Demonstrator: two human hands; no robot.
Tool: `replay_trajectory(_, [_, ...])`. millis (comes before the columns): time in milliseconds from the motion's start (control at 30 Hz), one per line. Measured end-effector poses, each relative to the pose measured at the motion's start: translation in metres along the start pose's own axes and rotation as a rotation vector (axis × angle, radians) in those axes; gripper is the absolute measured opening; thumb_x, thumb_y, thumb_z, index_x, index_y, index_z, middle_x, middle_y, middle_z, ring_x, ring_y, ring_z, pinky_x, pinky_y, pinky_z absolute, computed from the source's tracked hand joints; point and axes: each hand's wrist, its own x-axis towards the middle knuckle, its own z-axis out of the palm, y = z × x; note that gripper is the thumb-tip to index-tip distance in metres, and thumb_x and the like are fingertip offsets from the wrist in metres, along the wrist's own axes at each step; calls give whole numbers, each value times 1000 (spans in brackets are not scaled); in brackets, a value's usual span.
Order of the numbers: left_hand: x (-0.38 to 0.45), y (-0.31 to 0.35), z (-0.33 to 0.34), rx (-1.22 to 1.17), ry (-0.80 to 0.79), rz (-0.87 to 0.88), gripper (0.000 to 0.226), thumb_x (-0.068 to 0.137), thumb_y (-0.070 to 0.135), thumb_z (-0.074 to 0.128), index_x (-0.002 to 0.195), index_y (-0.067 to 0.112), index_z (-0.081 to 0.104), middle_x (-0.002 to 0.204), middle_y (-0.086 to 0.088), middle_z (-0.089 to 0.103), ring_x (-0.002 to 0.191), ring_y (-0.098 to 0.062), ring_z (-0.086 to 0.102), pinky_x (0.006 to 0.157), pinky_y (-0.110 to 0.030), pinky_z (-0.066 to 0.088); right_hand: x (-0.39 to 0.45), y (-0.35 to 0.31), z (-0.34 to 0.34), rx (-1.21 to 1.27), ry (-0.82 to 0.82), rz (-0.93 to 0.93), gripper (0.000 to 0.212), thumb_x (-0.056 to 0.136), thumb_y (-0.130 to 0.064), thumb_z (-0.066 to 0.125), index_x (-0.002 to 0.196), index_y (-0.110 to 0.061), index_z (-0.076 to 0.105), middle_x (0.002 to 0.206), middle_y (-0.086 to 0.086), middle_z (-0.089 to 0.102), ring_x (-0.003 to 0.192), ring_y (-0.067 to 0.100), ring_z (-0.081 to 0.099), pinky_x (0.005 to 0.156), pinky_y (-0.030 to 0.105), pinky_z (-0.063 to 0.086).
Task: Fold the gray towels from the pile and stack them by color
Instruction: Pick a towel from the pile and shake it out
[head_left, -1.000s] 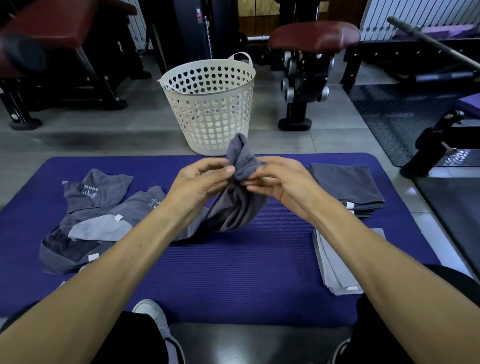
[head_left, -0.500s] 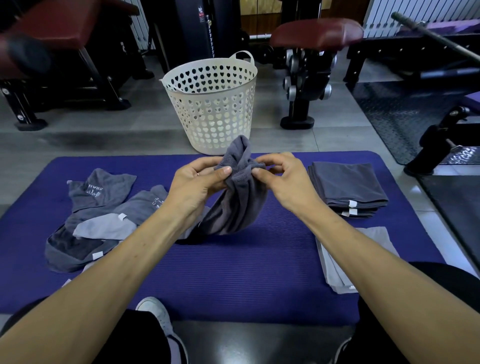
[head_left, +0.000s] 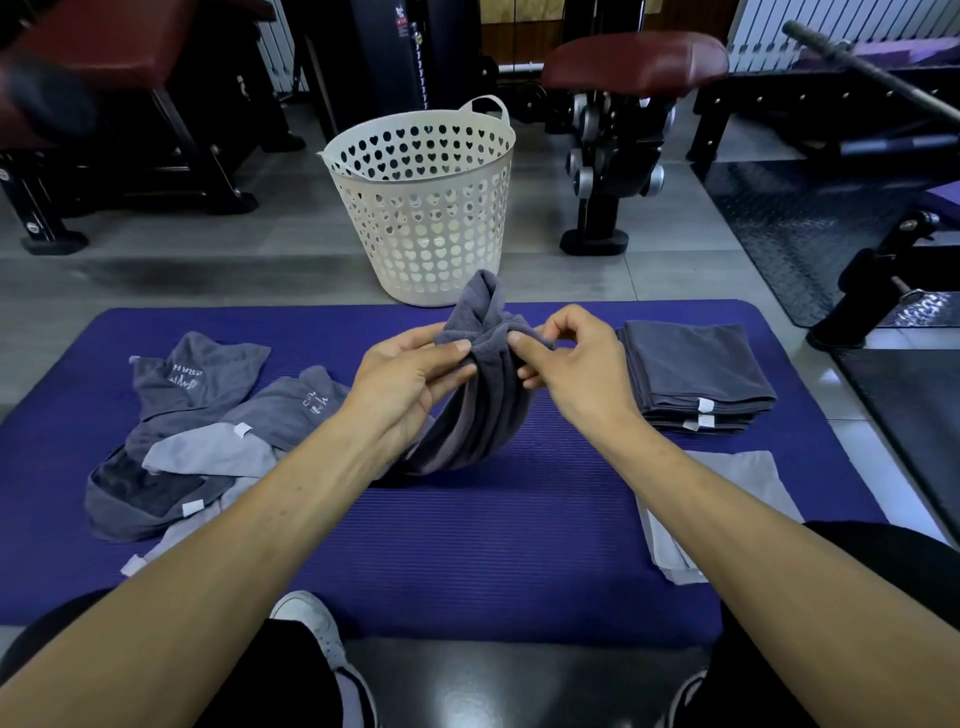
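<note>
From the head view, I have a dark gray towel (head_left: 480, 395) bunched and lifted above the middle of the blue mat (head_left: 467, 545), its lower end trailing down toward the mat. My left hand (head_left: 410, 379) pinches the cloth between thumb and fingertips on its left side, and my right hand (head_left: 576, 374) pinches it on the right, fingers curled; the two grips sit close together near the top of the bunch. I judge I am hunting for an edge or corner, so this towel is not yet opened, let alone folded. To my right a folded dark stack (head_left: 696, 374) sits square on the mat, and nearer me a folded light stack (head_left: 753, 478) lies partly hidden by my forearm, so sorting by shade is well under way. To my left the unfolded pile (head_left: 197, 441) holds several dark and light towels in a heap; those remain. A white basket (head_left: 421, 208) stands beyond the mat.
</note>
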Motion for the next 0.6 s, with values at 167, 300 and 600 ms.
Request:
replay_trajectory(167, [12, -3, -13, 69, 69, 56, 18, 89, -8, 62, 103, 1, 69, 90, -8, 74, 85, -15, 72, 77, -21, 58, 4, 8, -4, -123, -27, 1, 18, 82, -11, 77, 79, -22, 63, 83, -1, 73, 78, 19, 71, 78, 39, 59])
replay_trajectory(300, [21, -9, -29, 533, 156, 180, 16, 86, 1, 71, 102, 4, 72, 86, -7, 74, 72, -11, 69, 68, -18, 56, 6, 11, -10, -155, -19, 5, 24, 84, 0, 70, 77, -22, 71, 76, -3, 73, 75, 12, 72, 78, 37, 60])
replay_trajectory(600, [27, -20, -50, 1073, 316, 289, 11, 78, 23, 82, 81, 17, 74, 70, 4, 71, 70, -10, 69, 69, -27, 55, 5, 16, -22, -283, 36, 17, 6, 93, -13, 66, 90, -12, 70, 73, 2, 70, 60, 7, 69, 62, 28, 61])
